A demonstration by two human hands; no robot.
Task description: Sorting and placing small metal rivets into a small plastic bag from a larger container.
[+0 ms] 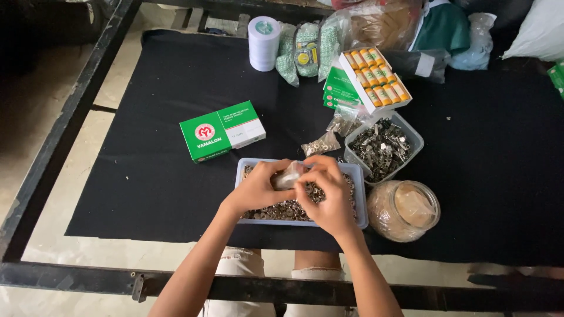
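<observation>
My left hand (258,186) and my right hand (329,194) meet over a pale blue plastic tray (361,202) filled with several small metal rings. Both hands pinch a small clear plastic bag (289,175) between them, held just above the rings. The tray sits on a black cloth (164,176) near the front edge.
A green and white box (222,130) lies left of the tray. Right of it stand a clear tub of metal clips (383,147) and a round plastic jar (405,210). Small bags of rings (320,144), a box of orange thread spools (376,77), a white tape roll (264,42) lie behind.
</observation>
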